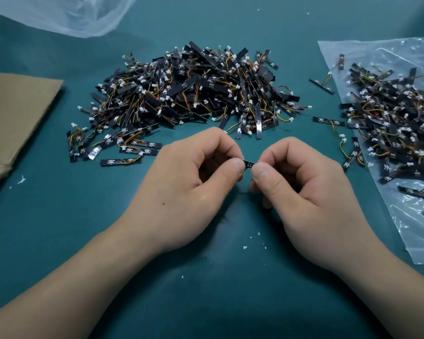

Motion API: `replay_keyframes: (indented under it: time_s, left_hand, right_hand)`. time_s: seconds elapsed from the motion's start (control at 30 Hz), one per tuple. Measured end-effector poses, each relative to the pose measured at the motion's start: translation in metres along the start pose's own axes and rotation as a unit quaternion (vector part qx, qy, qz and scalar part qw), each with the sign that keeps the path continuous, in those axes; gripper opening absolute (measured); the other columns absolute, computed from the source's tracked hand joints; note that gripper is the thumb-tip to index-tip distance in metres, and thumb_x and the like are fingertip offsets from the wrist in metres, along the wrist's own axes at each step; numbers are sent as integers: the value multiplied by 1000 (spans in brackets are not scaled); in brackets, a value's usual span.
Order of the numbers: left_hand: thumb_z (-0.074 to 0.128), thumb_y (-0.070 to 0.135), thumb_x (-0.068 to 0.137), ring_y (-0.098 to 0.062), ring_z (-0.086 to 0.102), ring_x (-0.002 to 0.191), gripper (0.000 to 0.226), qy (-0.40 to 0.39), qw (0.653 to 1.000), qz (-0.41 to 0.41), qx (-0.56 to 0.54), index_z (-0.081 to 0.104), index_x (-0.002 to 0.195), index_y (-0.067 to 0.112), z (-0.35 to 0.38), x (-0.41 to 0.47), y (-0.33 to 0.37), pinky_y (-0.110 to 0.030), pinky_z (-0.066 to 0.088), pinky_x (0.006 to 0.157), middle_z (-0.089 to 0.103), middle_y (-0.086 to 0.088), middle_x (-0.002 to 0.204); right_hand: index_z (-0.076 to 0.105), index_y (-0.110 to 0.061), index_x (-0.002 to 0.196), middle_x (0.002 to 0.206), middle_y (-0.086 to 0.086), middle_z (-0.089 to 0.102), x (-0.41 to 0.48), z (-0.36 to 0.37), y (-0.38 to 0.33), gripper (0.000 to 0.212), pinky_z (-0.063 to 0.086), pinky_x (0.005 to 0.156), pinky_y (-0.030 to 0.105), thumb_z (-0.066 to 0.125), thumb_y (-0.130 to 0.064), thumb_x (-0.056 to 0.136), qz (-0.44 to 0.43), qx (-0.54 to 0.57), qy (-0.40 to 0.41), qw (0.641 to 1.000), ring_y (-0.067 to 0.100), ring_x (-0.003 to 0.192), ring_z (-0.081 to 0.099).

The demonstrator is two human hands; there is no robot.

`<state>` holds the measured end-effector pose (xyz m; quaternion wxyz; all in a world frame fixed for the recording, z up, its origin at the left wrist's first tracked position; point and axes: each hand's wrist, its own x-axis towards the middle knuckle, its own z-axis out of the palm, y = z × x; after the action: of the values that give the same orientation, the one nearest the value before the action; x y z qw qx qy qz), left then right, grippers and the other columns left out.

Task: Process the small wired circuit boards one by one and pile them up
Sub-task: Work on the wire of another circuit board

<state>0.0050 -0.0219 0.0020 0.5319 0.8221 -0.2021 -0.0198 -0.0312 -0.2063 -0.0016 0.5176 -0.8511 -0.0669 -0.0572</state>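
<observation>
Pinching one flat black circuit board [248,164] by its ends, left hand [181,192] and right hand [304,192] held it above the teal table [206,289]. Beyond: tangled pile [189,94] of wired strips. Right: second heap [397,123] on crinkled clear bag [414,228]. Left: cardboard [17,118].

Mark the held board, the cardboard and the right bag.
Held board [249,164]: head view, its exposed middle stretch.
Cardboard [20,111]: head view, middle of its flat face.
Right bag [411,237]: head view, bare plastic near its front corner.
</observation>
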Motion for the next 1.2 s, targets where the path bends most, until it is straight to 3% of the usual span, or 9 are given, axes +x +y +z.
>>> replay_keyframes:
  time_s: [0.23,0.4,0.53,0.87,1.1,1.2]
  left_hand:
    - [61,30,93,-25,64,68,10,-4,1000,-8,-14,64,86,23,-1,0,-2,-42,51,63,67,0,73]
    - [61,29,93,-19,60,64,11,-9,1000,4,-4,64,84,23,2,1,0,-31,48,59,67,2,72]
    - [61,30,93,-19,63,67,11,-7,1000,-1,-5,64,84,24,1,2,-2,-31,49,62,68,4,74]
    - [61,29,93,-8,51,56,12,-14,1000,1,0,63,82,23,1,0,2,-14,37,54,61,6,66]
    - [62,24,93,-15,60,64,8,10,1000,7,-6,63,84,25,0,-4,4,-17,43,58,65,7,71]
    - [61,26,93,-18,64,67,8,13,1000,-6,-23,63,85,26,0,-5,4,-28,49,60,67,8,74]
  right_hand:
    - [60,-29,85,77,-2,70,3,1,1,19,50,62,45,57,-46,94,-3,0,0,1000,24,63,61]
    - [59,-27,83,73,-2,67,0,-1,2,21,49,62,44,57,-45,94,-11,-6,-2,1000,24,62,60]
    - [60,-27,84,74,2,68,0,-1,1,20,49,60,46,59,-45,93,-7,10,9,1000,26,61,59]
    - [59,-29,86,75,1,69,0,-2,4,20,49,60,44,56,-47,94,-16,-17,5,1000,25,62,61]
    - [58,-30,88,78,-1,69,0,1,3,19,49,61,41,55,-47,96,-25,-20,-7,999,23,66,62]
    - [59,-31,88,76,-1,68,-1,0,3,18,49,60,39,57,-47,95,-25,-13,-4,1000,23,64,61]
